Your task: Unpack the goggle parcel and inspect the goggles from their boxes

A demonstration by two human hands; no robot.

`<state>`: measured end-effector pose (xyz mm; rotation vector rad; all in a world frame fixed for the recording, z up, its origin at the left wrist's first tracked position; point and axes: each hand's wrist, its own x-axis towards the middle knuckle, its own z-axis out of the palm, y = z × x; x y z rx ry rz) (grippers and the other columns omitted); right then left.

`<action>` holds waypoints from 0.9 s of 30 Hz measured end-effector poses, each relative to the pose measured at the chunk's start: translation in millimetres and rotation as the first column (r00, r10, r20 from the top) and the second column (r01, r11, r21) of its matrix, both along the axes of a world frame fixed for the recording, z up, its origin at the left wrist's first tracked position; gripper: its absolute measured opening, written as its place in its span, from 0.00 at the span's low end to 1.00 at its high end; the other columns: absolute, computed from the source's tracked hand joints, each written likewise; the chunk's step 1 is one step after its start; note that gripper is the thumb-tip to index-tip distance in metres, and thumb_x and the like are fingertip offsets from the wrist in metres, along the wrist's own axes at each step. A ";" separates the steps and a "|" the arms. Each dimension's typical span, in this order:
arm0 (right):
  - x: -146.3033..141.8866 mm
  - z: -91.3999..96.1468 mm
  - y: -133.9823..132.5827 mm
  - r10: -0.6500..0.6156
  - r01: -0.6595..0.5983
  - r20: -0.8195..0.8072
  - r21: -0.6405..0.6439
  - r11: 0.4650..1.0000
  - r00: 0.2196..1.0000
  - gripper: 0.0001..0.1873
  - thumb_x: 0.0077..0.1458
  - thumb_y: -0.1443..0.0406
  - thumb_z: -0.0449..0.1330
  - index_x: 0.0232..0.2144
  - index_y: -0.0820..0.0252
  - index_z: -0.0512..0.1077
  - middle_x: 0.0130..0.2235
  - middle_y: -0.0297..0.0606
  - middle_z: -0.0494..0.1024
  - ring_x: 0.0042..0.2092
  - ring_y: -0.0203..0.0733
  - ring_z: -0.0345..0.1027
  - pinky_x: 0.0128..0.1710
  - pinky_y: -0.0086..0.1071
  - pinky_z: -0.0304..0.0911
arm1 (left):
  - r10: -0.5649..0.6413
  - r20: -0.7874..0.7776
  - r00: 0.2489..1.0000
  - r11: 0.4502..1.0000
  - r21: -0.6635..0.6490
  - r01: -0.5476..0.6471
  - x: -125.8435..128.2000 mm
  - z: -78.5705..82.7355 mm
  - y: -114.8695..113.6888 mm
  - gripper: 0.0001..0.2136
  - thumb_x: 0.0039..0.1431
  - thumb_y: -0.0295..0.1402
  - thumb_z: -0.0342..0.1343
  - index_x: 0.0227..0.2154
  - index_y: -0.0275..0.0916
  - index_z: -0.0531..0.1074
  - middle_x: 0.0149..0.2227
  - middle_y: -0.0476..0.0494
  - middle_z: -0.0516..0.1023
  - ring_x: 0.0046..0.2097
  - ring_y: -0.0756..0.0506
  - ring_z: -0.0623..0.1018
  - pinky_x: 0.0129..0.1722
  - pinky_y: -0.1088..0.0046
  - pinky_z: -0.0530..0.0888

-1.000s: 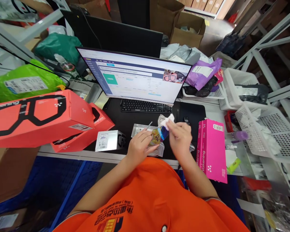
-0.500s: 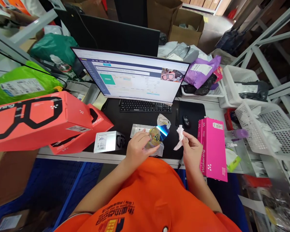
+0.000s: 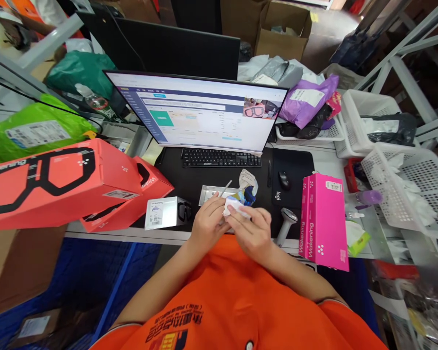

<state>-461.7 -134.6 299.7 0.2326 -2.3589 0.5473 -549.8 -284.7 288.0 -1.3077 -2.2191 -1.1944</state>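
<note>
Above the desk mat, my left hand [image 3: 209, 223] is closed on a pair of sunglasses with blue mirrored lenses [image 3: 249, 195]. One thin temple sticks up past the fingers; the rest of the frame is mostly hidden. My right hand [image 3: 253, 231] pinches a crumpled white tissue [image 3: 232, 205] against the near side of the sunglasses. Just beyond them lie an open silver box [image 3: 207, 193] and a crumpled plastic wrapper [image 3: 248, 180]. To the left sits a silver-white carton [image 3: 165, 214] with a picture of glasses on its end.
A monitor [image 3: 204, 119] and keyboard [image 3: 219, 158] stand ahead. Right of my hands are a mouse [image 3: 284, 180], a barcode scanner [image 3: 286, 223] and a pink box [image 3: 324, 221]. Coral boxes [image 3: 113, 180] crowd the left side. White baskets [image 3: 416, 189] line the far right.
My right hand has moved left with the tissue, from beside the mouse pad onto the sunglasses. The lenses have tilted, and the barcode scanner is now uncovered.
</note>
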 end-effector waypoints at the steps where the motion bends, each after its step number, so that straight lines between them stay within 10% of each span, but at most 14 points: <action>1: -3.0 0.5 4.3 -0.016 0.016 0.000 -0.028 0.999 1.000 0.16 0.62 0.72 0.59 0.48 0.49 0.76 0.50 0.32 0.82 0.51 0.44 0.74 0.50 0.41 0.60 | 0.017 -0.023 1.000 1.000 0.005 -0.017 0.1 -0.4 -0.2 0.06 0.63 0.33 0.60 0.41 0.38 0.72 0.42 0.40 0.80 0.46 0.43 0.79 0.59 0.54 0.75; 5: -16.2 4.5 17.1 -0.177 0.177 0.022 -0.234 0.956 0.984 0.16 0.61 0.74 0.58 0.46 0.50 0.77 0.44 0.33 0.85 0.48 0.45 0.74 0.51 0.43 0.61 | 0.059 -0.050 0.997 0.998 0.001 -0.059 0.8 0.1 2.1 0.08 0.59 0.32 0.64 0.37 0.38 0.71 0.39 0.41 0.79 0.43 0.43 0.79 0.58 0.55 0.76; 11: -13.4 2.4 0.0 0.004 -0.004 -0.004 -0.037 0.999 1.000 0.19 0.62 0.72 0.57 0.51 0.50 0.75 0.52 0.32 0.82 0.50 0.44 0.74 0.50 0.41 0.58 | 0.085 -0.032 0.996 0.995 0.046 -0.084 -1.6 -2.5 2.9 0.04 0.62 0.32 0.61 0.37 0.38 0.72 0.40 0.41 0.80 0.44 0.43 0.79 0.55 0.56 0.77; 17: -26.7 4.8 12.0 -0.218 0.223 0.047 -0.218 0.950 0.975 0.16 0.63 0.72 0.56 0.45 0.50 0.79 0.43 0.33 0.85 0.48 0.46 0.74 0.51 0.44 0.59 | 0.076 -0.056 0.996 0.997 -0.002 -0.076 -2.9 -5.7 3.9 0.07 0.60 0.33 0.64 0.36 0.38 0.72 0.38 0.42 0.80 0.42 0.43 0.79 0.57 0.55 0.76; 23: -16.4 0.6 -8.4 -0.025 0.026 0.020 -0.070 0.997 0.999 0.19 0.62 0.73 0.58 0.52 0.50 0.76 0.51 0.32 0.82 0.50 0.44 0.72 0.51 0.41 0.55 | 0.100 -0.033 0.994 0.995 0.007 -0.100 -3.0 -12.2 1.4 0.04 0.63 0.34 0.60 0.36 0.39 0.73 0.38 0.40 0.81 0.45 0.41 0.80 0.49 0.58 0.79; 27: -27.4 -2.1 12.3 -0.225 0.233 0.060 -0.240 0.942 0.972 0.16 0.62 0.71 0.58 0.45 0.48 0.80 0.43 0.32 0.85 0.48 0.45 0.73 0.53 0.45 0.55 | 0.081 -0.025 0.996 0.997 0.012 -0.080 -1.2 -13.2 3.2 0.07 0.60 0.35 0.63 0.37 0.39 0.73 0.39 0.42 0.81 0.43 0.42 0.80 0.55 0.55 0.77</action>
